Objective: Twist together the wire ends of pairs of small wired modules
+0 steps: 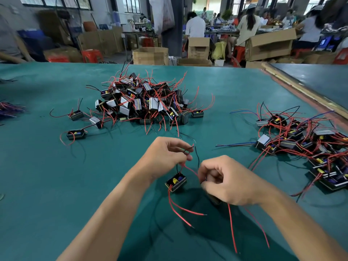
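Left hand [167,153] pinches the red and black wire ends [189,149]; their module [176,182] hangs just below it. Right hand [224,180] curls round a second module [214,199] (mostly hidden). Wires judged light, springy, fragile-tipped: grip close behind the bare tips.

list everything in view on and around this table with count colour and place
table: one, teal-green, fills foreground
module heap: many, black and silver, red and black leads, centre table
loose modules: three, black, left of heap
second heap: many, black, red and blue leads, right
held module: one, black with yellow part, hanging below left hand
cardboard boxes: several, brown, beyond table
people: several, far benches
left hand: pinches red and black wire ends
right hand: grips dark item, mostly hidden, trailing wires red
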